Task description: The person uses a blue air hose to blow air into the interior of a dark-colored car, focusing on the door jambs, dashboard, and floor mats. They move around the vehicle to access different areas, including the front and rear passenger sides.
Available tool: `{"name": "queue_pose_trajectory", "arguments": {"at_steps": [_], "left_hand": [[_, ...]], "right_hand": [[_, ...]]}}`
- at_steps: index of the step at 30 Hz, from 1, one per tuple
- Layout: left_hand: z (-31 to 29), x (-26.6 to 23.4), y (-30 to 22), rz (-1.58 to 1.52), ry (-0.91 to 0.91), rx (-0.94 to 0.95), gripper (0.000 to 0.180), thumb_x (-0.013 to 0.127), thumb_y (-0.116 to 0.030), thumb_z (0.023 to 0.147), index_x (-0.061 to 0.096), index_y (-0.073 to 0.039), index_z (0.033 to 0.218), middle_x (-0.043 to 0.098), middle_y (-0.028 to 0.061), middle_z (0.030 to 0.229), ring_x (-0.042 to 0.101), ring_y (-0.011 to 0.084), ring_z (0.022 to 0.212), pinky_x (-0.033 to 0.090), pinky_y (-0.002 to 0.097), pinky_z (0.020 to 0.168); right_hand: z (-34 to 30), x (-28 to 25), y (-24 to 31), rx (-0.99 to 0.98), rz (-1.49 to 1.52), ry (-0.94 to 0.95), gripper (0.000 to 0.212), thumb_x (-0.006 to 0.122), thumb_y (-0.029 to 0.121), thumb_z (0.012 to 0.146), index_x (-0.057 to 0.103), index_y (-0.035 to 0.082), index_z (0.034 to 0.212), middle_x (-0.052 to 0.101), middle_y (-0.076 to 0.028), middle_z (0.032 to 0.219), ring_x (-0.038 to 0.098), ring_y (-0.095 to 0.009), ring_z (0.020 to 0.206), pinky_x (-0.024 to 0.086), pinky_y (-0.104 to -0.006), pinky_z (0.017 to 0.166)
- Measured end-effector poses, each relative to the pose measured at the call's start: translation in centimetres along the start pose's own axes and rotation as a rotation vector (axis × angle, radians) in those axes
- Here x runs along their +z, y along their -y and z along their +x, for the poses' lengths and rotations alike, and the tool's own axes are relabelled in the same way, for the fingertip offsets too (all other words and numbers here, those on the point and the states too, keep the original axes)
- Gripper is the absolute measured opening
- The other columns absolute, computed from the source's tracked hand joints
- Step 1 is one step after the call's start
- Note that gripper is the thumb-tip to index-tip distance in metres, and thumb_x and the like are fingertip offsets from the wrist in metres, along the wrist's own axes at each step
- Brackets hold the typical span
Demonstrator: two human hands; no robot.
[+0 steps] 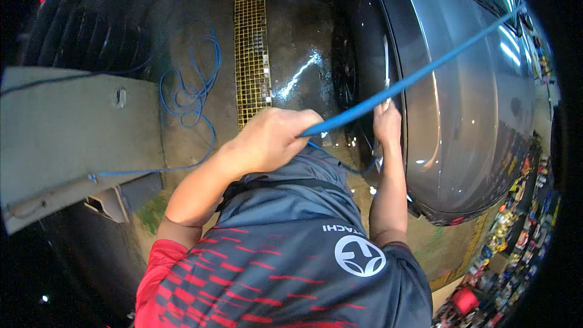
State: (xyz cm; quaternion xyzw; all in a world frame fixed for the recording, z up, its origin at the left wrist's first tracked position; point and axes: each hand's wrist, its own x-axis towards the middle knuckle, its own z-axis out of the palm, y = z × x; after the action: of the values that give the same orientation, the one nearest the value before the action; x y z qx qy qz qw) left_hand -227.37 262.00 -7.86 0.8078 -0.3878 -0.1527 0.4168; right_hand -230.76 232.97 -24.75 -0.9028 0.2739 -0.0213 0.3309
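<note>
My left hand [274,136] is closed around a blue hose [388,91] in front of my body. From that fist the hose stretches up to the right across the grey car [467,109]; another length hangs below the hand. Beside the car's wheel [345,64], my right hand [387,123] is wrapped round the grip of a slim, pale spray wand [386,67]. The wand points away from me along the wheel arch. The hose partly covers the wand near my fingers, and its grip is mostly hidden.
More blue hose [197,94] lies in loose loops on the wet floor. A yellow grating [251,48] runs ahead of me. At left are a grey low wall [73,121] and dark tyres [91,39]. Cluttered goods [510,231] stand at the far right.
</note>
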Motion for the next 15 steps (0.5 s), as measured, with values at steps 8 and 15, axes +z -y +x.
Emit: {"name": "queue_pose_trajectory", "arguments": {"at_steps": [8,15], "left_hand": [[4.4,-11.2,8.0,-0.055,0.029,-0.027,0.023,0.058,0.000,0.075,0.058,-0.004,0.097,0.060,0.0158,0.078,0.061,0.0348,0.071,0.048,0.0394,0.060],[10.2,-20.7,20.0,-0.131,0.053,0.058,0.011,0.057,-0.002,0.084,0.061,0.000,0.094,0.059,0.0127,0.075,0.060,0.0225,0.063,0.047,0.0299,0.060]], "right_hand": [[11.4,5.9,9.4,0.064,0.027,-0.035,0.047,0.053,0.041,0.088,0.061,-0.005,0.091,0.061,-0.030,0.092,0.057,-0.045,0.093,0.045,-0.0496,0.080],[16.0,17.5,10.8,0.364,-0.037,0.116,0.052,0.054,0.045,0.087,0.063,-0.006,0.092,0.061,-0.030,0.095,0.058,-0.043,0.096,0.046,-0.0472,0.082]]}}
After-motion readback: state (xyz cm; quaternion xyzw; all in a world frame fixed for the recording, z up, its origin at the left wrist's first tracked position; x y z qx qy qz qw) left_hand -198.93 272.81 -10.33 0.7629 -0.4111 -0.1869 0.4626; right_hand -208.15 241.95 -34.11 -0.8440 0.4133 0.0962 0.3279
